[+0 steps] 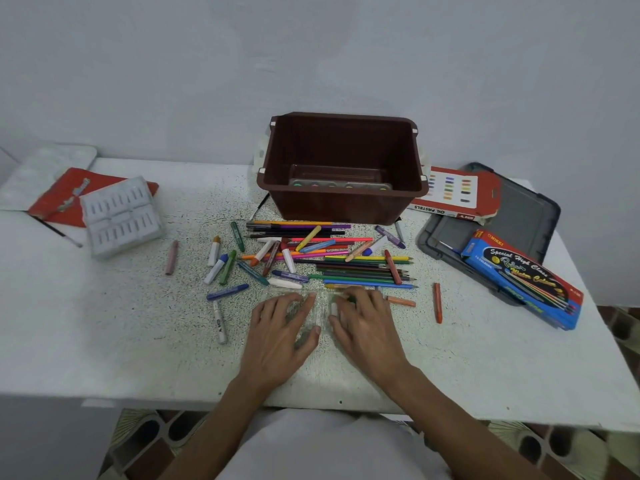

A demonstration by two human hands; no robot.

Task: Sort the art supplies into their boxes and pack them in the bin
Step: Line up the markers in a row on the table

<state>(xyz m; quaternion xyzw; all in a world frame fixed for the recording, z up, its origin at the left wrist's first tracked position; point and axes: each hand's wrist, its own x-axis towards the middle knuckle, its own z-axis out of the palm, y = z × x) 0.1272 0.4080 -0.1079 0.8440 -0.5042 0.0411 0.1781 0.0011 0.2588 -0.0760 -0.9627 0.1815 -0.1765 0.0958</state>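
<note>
A brown bin (346, 202) stands at the back middle of the table, with a paint palette lying inside it. In front of the bin lies a loose heap of coloured pencils (367, 271), markers (298, 227) and oil pastels (227, 292). A clear plastic tray (320, 317) lies near the front edge. My left hand (282, 327) presses flat on the tray's left part with its fingers spread. My right hand (363, 323) rests on the tray's right part, and its curled fingertips hold a small green pastel (351, 299).
A blue pencil box (519, 278) lies on a grey lid (519, 209) at the right, behind it an oil pastels box (453, 192). At the left are a white plastic insert (121, 216), a red package (65, 192) and a white palette (45, 168). Stray pastels (438, 303) lie around.
</note>
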